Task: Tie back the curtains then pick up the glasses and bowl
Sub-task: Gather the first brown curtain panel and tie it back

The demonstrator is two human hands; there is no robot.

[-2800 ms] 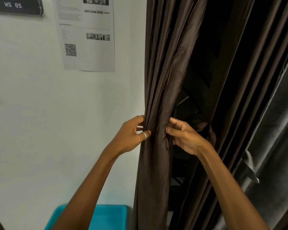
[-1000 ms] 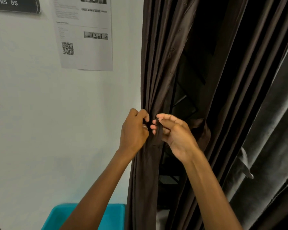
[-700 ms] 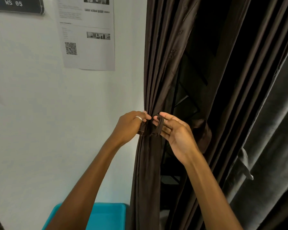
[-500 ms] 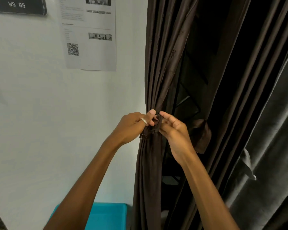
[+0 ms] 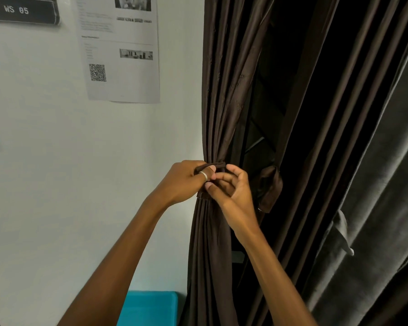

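Where the dark brown curtain (image 5: 212,231) is bunched into a narrow bundle beside the wall (image 5: 57,161), a strip of matching fabric, the tie-back (image 5: 218,166), wraps around it at mid-frame, and both hands meet there. The left hand (image 5: 186,182), wearing a ring (image 5: 204,176), curls its fingers around the left end of the strip and the gathered folds; the right hand (image 5: 233,194) pinches the strip's other end between thumb and curled fingers, touching the left hand. The cloth looks thin, soft and faintly glossy, so it is probably light and limp but a little slippery: folds could slide out of the bundle, and a knot may loosen unless pulled snug. The sensible place to hold is probably the strip's two loose ends, close to the bundle, with the folds pinned underneath. Just to the right, a second loop (image 5: 269,187) of the same fabric hangs against darker folds, and farther right falls a heavier-looking grey curtain (image 5: 375,184). On the wall to the left are a printed sheet (image 5: 123,48) bearing a QR code and a dark sign (image 5: 19,11) reading "WS 05". A teal container (image 5: 149,307) shows at the bottom edge. The other things the task names are not in view.
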